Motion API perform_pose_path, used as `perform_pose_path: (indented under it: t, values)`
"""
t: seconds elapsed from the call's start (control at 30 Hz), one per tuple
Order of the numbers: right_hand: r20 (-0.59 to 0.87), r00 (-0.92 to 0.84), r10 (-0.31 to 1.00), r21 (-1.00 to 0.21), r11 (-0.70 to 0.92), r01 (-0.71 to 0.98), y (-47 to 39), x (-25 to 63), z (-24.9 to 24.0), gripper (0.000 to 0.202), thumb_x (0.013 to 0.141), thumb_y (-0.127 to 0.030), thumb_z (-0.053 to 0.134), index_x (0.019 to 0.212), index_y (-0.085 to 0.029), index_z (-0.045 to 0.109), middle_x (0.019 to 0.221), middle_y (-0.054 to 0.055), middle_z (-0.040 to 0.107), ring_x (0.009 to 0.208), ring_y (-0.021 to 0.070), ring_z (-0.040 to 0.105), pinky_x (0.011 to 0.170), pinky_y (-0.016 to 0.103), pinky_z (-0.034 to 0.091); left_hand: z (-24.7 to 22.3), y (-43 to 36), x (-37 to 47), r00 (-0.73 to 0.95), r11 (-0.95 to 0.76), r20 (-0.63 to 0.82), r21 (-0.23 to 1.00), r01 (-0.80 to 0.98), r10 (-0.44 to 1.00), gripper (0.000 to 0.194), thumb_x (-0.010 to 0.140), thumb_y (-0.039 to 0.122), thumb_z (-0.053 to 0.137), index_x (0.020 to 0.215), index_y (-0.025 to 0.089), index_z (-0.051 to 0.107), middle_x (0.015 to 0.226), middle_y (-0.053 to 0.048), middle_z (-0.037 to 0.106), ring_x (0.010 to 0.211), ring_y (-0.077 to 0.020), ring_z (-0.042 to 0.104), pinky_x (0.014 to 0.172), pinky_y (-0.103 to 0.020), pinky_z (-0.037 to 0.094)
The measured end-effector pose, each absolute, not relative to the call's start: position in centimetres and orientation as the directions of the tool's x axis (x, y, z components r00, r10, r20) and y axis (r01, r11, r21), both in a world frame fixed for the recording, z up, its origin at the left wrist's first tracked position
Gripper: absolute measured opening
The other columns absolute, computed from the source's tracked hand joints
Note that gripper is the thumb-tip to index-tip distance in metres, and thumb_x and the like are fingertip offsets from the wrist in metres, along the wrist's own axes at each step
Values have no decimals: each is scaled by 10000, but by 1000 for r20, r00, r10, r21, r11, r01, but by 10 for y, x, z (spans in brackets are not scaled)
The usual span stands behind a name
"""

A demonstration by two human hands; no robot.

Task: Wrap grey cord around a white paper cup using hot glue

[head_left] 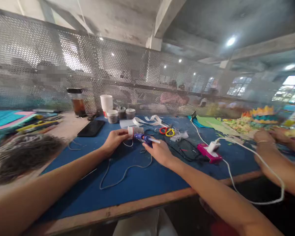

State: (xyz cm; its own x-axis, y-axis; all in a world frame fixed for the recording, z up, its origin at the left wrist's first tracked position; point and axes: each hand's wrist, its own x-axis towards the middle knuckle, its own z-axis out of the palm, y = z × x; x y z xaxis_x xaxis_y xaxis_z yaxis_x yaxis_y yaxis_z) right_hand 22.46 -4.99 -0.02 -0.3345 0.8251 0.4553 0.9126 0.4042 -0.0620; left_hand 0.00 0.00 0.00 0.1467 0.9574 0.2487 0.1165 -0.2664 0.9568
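Observation:
My left hand (115, 141) reaches in from the left, its fingers closed on the white end of a small spool (137, 130) wound with grey cord. My right hand (161, 150) grips a blue glue gun (140, 136) with a white glue stick (154, 140) poking out of its back. The gun's front lies against or just in front of the spool; whether they touch cannot be made out. A loose grey cord (126, 171) curves over the blue table surface (147, 185) below both hands.
Scissors (169, 131), paper strips (149, 121) and cups (112, 116) stand or lie behind the hands. A black phone (91, 128) and grey yarn pile (22, 154) are left. Right are a pink power strip (209, 153), a white cable (255, 152) and another person's hands (264, 139).

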Motion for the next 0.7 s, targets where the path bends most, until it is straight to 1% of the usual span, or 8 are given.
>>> perform_pose_path:
  t: [0.13, 0.33, 0.57, 0.7]
  values:
    - [440, -328, 836, -68, 395, 916, -50, 225, 1, 389, 936, -519, 366, 1049, -216, 582, 776, 32, 697, 700, 193, 661, 587, 257, 377, -1, 0, 1, 140, -271, 255, 955, 116, 957, 262, 704, 323, 700, 894, 142, 713, 793, -26, 698, 691, -151, 582, 658, -247, 416]
    - [419, -336, 844, -78, 402, 912, -53, 225, 3, 389, 932, -512, 378, 1066, -214, 591, 794, 38, 702, 720, 195, 662, 608, 262, 388, -5, 3, 1, 135, -282, 272, 957, 63, 953, 271, 686, 320, 718, 898, 153, 719, 823, -31, 711, 697, -149, 590, 659, -246, 419]
    - [444, -317, 838, -114, 404, 908, -51, 226, 2, 405, 938, -503, 377, 1125, -213, 590, 782, 34, 697, 715, 182, 656, 619, 250, 395, -5, 3, 1, 146, -277, 265, 958, 72, 953, 274, 693, 328, 709, 896, 144, 715, 836, -42, 713, 708, -157, 596, 675, -256, 423]
    - [479, -300, 825, -138, 409, 902, -50, 226, 1, 419, 943, -504, 370, 1148, -209, 587, 814, 40, 704, 745, 183, 662, 639, 247, 405, -2, 0, 2, 159, -279, 263, 956, 89, 952, 255, 686, 318, 710, 875, 147, 716, 829, -40, 718, 721, -165, 605, 694, -260, 430]
